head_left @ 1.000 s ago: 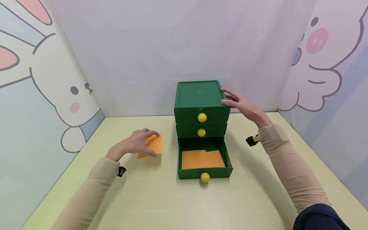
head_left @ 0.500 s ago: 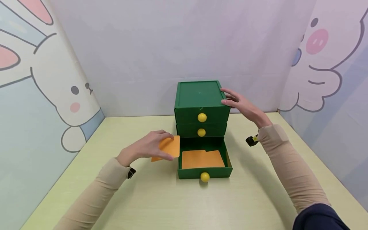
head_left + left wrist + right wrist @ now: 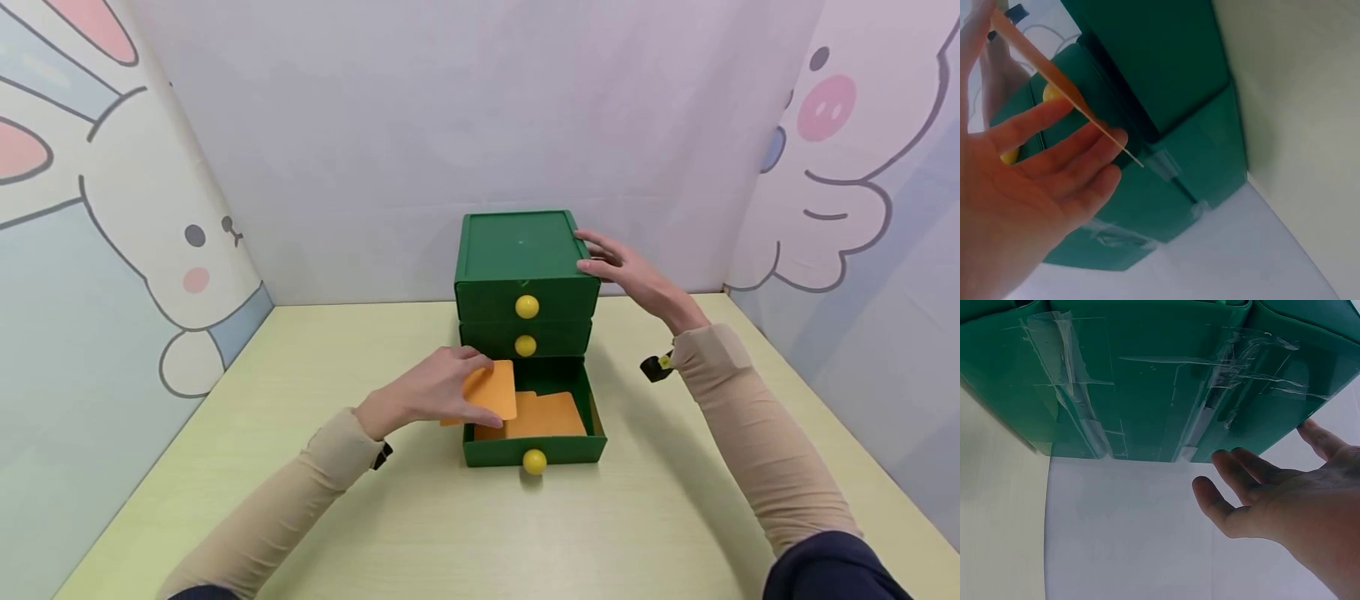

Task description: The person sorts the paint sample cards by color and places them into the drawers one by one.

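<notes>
My left hand (image 3: 435,387) pinches an orange card (image 3: 497,387) between thumb and fingers, above the left side of the pulled-out bottom drawer (image 3: 498,454). In the left wrist view the card (image 3: 1054,76) appears nearly edge-on against the fingers. Inside the drawer lie more orange cards (image 3: 558,417), partly covered by the held one. The drawer belongs to a green three-drawer cabinet (image 3: 521,242) with yellow knobs. My right hand (image 3: 637,275) rests with loosely bent fingers on the cabinet's top right edge. In the right wrist view that hand (image 3: 1291,494) lies beside the cabinet's taped side.
The two upper drawers, with a yellow top knob (image 3: 527,307) and a yellow middle knob (image 3: 526,346), are closed. The cabinet stands on a pale wooden table (image 3: 360,500) before a white backdrop (image 3: 360,167). Cartoon-printed side panels flank the table.
The left hand has carried the orange card rightward from the table at the cabinet's left to above the open drawer. The right hand has stayed on the cabinet.
</notes>
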